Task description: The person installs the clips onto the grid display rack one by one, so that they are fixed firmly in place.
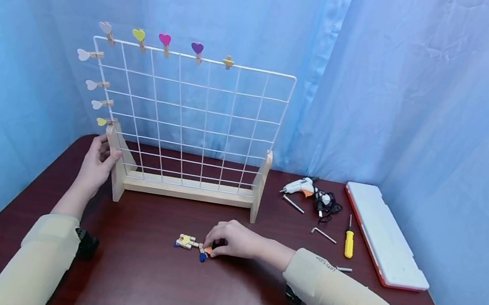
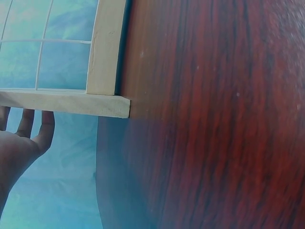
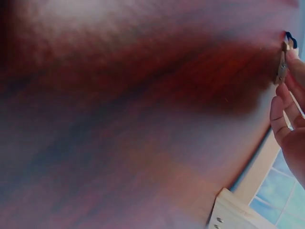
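Note:
A white wire grid [image 1: 195, 98] stands upright in a wooden stand [image 1: 186, 192]. My left hand [image 1: 98, 162] holds the stand's left upright, the thumb at its front edge; in the left wrist view the fingers [image 2: 46, 129] touch the upright's outer side. With my right hand [image 1: 233, 239] I pinch a small wooden clothespin [image 3: 282, 67] low over the table, beside an orange heart [image 1: 208, 250]. Left of that hand lie several heart clothespins, with a yellow heart [image 1: 186, 239] and a blue heart [image 1: 202, 257] showing. Heart clothespins, such as a purple one [image 1: 197, 48], line the grid's top and left edges.
On the right of the dark red table [image 1: 127, 272] are a white glue gun [image 1: 300, 186] with a black cord, a bolt [image 1: 294, 203], a hex key [image 1: 324, 235] and a yellow screwdriver [image 1: 349, 243]. A long white case [image 1: 383, 236] lies at the right edge. Blue curtains surround the table.

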`<state>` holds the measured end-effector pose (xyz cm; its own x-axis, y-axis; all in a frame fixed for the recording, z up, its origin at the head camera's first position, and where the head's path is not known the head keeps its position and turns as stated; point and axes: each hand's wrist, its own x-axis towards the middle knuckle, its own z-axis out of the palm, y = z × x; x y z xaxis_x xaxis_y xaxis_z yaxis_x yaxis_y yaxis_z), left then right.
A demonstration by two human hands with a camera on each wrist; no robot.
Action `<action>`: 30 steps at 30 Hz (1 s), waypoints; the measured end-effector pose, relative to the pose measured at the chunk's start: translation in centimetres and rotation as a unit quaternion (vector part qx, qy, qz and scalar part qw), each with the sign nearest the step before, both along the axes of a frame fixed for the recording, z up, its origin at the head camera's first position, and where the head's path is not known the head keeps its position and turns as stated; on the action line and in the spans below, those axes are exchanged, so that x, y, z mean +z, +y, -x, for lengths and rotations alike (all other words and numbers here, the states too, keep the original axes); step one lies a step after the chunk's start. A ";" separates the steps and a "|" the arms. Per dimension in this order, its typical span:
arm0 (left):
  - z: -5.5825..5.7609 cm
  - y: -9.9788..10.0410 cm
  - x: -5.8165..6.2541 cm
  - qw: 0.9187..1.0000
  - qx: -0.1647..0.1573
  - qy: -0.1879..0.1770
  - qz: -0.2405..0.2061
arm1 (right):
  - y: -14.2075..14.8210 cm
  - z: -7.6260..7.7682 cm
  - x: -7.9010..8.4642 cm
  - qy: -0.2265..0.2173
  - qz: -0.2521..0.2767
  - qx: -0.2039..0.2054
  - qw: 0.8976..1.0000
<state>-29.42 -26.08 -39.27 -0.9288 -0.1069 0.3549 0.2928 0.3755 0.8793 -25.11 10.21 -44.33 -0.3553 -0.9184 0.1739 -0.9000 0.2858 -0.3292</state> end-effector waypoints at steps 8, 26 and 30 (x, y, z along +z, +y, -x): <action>-0.1 -0.2 -0.1 1.000 -0.001 0.013 0.001 | -0.2 -0.7 0.0 -0.017 -0.005 -0.022 1.000; 1.7 -1.1 -1.8 1.000 0.000 0.005 0.018 | 0.2 -0.7 9.4 0.009 0.151 -0.112 0.982; 1.6 -1.0 -1.7 1.000 0.000 0.007 0.019 | 0.3 -0.6 13.6 0.016 0.185 -0.125 0.975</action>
